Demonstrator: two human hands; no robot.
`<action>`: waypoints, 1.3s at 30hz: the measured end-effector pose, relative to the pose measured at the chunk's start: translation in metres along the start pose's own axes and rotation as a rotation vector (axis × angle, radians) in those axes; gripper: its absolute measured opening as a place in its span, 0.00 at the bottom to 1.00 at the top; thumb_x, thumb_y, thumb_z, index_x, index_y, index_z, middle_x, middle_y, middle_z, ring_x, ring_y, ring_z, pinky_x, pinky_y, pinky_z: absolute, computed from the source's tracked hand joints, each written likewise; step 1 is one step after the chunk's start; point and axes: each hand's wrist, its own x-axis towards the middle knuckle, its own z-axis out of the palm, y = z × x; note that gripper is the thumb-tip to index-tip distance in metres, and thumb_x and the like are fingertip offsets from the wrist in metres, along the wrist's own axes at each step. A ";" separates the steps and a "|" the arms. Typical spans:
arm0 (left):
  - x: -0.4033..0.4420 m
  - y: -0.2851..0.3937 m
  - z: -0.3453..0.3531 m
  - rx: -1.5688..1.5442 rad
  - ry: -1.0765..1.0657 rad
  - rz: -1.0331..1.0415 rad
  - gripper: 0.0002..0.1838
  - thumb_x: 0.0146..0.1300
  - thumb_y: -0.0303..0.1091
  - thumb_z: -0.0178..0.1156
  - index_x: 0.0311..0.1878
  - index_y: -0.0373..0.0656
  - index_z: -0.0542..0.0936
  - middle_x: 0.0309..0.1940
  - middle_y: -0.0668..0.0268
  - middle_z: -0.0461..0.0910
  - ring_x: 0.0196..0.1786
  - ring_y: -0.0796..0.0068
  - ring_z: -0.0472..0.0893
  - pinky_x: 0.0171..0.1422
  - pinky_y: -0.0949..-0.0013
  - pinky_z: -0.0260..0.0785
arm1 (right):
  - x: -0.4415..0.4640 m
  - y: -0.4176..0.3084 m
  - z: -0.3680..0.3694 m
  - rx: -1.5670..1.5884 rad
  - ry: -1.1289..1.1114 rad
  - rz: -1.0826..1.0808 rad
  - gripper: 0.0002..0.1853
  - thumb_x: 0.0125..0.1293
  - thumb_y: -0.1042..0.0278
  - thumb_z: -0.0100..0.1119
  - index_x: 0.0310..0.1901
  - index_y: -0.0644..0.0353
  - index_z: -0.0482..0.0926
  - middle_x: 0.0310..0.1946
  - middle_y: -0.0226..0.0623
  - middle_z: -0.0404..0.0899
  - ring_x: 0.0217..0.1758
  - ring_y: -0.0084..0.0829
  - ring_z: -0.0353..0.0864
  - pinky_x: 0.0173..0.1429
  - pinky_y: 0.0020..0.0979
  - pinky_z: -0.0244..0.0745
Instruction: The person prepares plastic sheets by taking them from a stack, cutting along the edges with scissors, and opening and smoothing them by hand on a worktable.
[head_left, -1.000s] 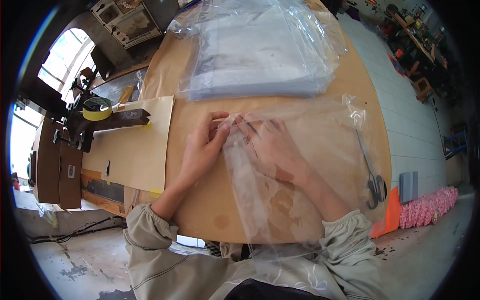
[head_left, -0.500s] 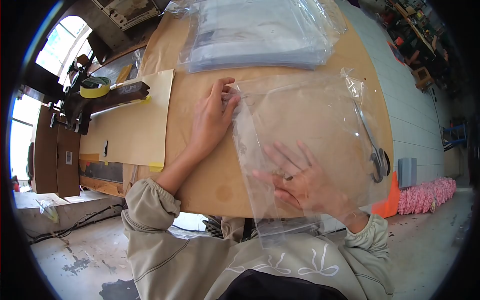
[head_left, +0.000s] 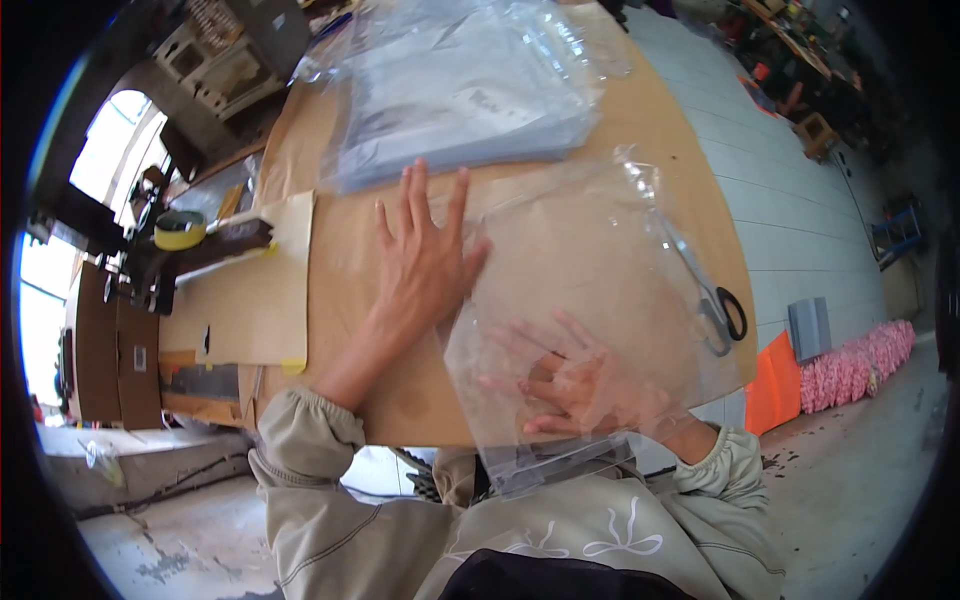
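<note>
A clear plastic bag (head_left: 560, 250) lies over the front of the table, its lower corner hanging past the edge toward me. My left hand (head_left: 428, 255) is open beside the bag's left edge, fingers spread and pointing at the stack; its thumb is close to the plastic, and I cannot tell if it touches. Beneath or inside the see-through film, my right hand (head_left: 575, 385) shows with fingers spread apart. A stack of clear plastic sheets or bags (head_left: 455, 100) sits farther back. Scissors (head_left: 722, 315) with dark handles lie at the right, their blades by the bag's edge.
Brown paper covers the table (head_left: 400, 400). On the left, a roll of yellow tape (head_left: 180, 230) rests on a dark clamp-like fixture above a tan board (head_left: 270, 310). Off the right side are an orange sheet (head_left: 773, 385), a grey block (head_left: 808, 328) and a pink bundle (head_left: 855, 368).
My left hand has let go of the bag's upper left corner and spread its fingers. My right hand's fingers have spread under the film. The whole view has shifted slightly.
</note>
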 end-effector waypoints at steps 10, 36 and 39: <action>-0.009 0.031 0.017 -0.218 -0.196 0.595 0.40 0.62 0.71 0.41 0.75 0.68 0.52 0.75 0.44 0.37 0.77 0.45 0.38 0.66 0.23 0.32 | 0.017 0.065 -0.022 0.309 0.513 0.636 0.18 0.61 0.71 0.52 0.53 0.62 0.72 0.55 0.54 0.69 0.54 0.51 0.72 0.54 0.45 0.69; -0.040 0.045 -0.007 -0.122 -0.451 0.883 0.38 0.58 0.76 0.40 0.72 0.79 0.55 0.75 0.47 0.38 0.77 0.45 0.39 0.68 0.26 0.26 | 0.023 0.097 0.013 0.086 0.678 0.394 0.24 0.65 0.68 0.54 0.61 0.61 0.64 0.53 0.46 0.71 0.53 0.42 0.75 0.60 0.38 0.68; -0.040 0.045 -0.007 -0.123 -0.453 0.885 0.38 0.58 0.76 0.39 0.72 0.80 0.55 0.75 0.48 0.39 0.77 0.44 0.39 0.68 0.26 0.27 | 0.024 0.108 0.009 0.219 0.729 0.428 0.24 0.65 0.68 0.54 0.61 0.62 0.64 0.51 0.45 0.72 0.53 0.41 0.76 0.60 0.38 0.68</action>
